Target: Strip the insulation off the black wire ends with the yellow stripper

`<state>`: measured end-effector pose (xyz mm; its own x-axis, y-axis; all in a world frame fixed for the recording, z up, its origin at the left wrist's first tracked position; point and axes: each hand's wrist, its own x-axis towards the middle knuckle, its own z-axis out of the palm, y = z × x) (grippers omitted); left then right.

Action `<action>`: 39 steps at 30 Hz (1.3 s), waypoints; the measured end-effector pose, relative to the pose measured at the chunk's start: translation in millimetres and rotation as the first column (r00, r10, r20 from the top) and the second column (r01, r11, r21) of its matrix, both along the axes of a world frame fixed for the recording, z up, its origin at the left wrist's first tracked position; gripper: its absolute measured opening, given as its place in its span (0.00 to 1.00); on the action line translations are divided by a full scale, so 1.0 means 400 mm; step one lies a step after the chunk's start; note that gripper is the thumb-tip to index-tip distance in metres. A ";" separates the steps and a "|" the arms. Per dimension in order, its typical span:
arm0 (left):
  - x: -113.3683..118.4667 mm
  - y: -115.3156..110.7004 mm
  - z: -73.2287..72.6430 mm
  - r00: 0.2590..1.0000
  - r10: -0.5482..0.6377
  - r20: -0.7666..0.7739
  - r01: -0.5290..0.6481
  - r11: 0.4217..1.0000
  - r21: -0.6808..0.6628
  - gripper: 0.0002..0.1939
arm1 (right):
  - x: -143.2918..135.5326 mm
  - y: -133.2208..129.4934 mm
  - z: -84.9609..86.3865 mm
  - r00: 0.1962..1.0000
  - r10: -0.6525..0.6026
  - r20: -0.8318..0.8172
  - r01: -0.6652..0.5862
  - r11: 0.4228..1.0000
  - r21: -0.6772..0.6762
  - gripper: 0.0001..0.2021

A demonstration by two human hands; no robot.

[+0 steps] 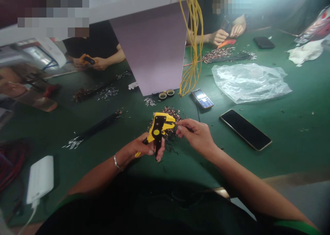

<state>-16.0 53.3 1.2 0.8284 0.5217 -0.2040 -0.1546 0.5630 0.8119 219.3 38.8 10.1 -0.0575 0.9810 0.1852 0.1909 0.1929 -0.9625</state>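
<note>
My left hand is wrapped round the handles of a yellow and black wire stripper, whose jaws point right. Close to those jaws, my right hand pinches a thin dark wire, its end at the tool's mouth. Under the tool lies a pile of short dark pieces with copper-coloured ends. To the left, a bundle of black wires rests on the green table.
Around the pile are tape rolls, a keypad phone, a smartphone and a plastic bag. A white power bank lies left. Yellow cables hang beside a pale panel. Other people's hands work across the table.
</note>
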 end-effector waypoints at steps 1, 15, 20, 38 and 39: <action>0.000 -0.001 0.000 1.000 0.007 -0.001 -0.007 1.000 -0.001 0.20 | 0.000 0.000 0.000 1.000 0.001 -0.001 -0.001 1.000 0.001 0.07; 0.005 -0.011 0.004 0.997 0.068 -0.048 -0.065 0.996 0.054 0.13 | -0.001 0.002 0.003 0.999 -0.028 -0.027 0.027 0.999 -0.035 0.07; 0.005 -0.022 0.006 0.990 0.109 -0.084 -0.101 0.991 0.091 0.12 | -0.001 0.002 0.002 0.997 -0.054 -0.064 0.049 0.996 -0.076 0.07; 0.006 -0.002 0.008 0.929 0.367 -0.046 -0.358 0.923 0.139 0.10 | -0.006 0.001 0.002 0.995 -0.056 -0.084 0.044 0.989 -0.139 0.06; 0.005 0.001 0.010 0.919 0.393 -0.034 -0.384 0.911 0.150 0.11 | -0.005 0.001 0.000 0.996 -0.050 -0.080 0.038 0.989 -0.142 0.07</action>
<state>-13.9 53.7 5.1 0.5425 0.8262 -0.1517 -0.2854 0.3511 0.8918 217.2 39.2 9.9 -0.0040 0.9988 0.0480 0.1141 0.0482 -0.9923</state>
